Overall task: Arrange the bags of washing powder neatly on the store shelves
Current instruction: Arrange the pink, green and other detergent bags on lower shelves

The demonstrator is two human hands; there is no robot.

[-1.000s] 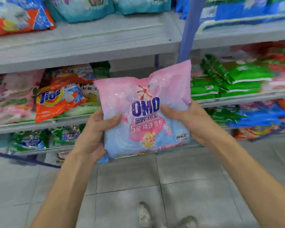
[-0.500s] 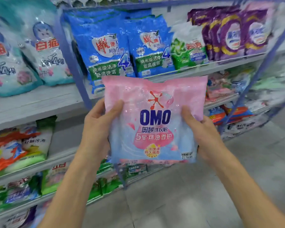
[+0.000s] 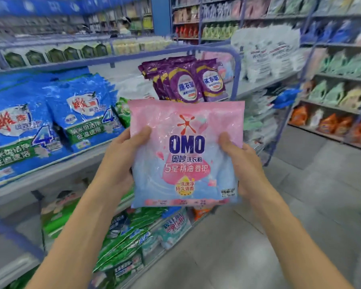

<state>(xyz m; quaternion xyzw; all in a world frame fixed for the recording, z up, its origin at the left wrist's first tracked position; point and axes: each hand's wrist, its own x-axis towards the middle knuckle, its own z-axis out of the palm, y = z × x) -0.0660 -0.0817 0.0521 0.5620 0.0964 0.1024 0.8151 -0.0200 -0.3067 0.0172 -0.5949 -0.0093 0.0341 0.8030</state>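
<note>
**Pink bag in transit along the aisle, not yet shelved**

Clamped at both side edges: left hand point(image 3: 117, 161) with thumb laid across the front near the left margin, right hand point(image 3: 244, 170) likewise at the right, remaining fingers of both hidden behind. Both wrapped round the pink OMO bag point(image 3: 186, 155), held upright with the label toward the camera, in mid-air in front of the shelving and touching no shelf.

Same two-handed hold and same upright bag as a second ago; different only in backdrop. Then, facing lower shelves of orange and green packs, with shoes in view below. Half a second ago, facing blue and purple bags higher up. Now, looking further down the aisle, with purple bags point(image 3: 188, 84) just behind the bag's top edge and blue bags point(image 3: 81, 113) off to the left. Reads as carrying and searching for a slot rather than placing. Something pinkish behind the purple bags, too blurred to call a match.

Further out: grey shelf point(image 3: 50, 176) running past on the left under the blue bags. Below it, green bags point(image 3: 129, 236) in untidy overlapping piles, probably due for straightening. White bags point(image 3: 265, 53) beyond the blue upright post. Across the grey tiled floor point(image 3: 300, 205), a second wall of shelving point(image 3: 342, 76) with blurred pouches and bottles.
</note>
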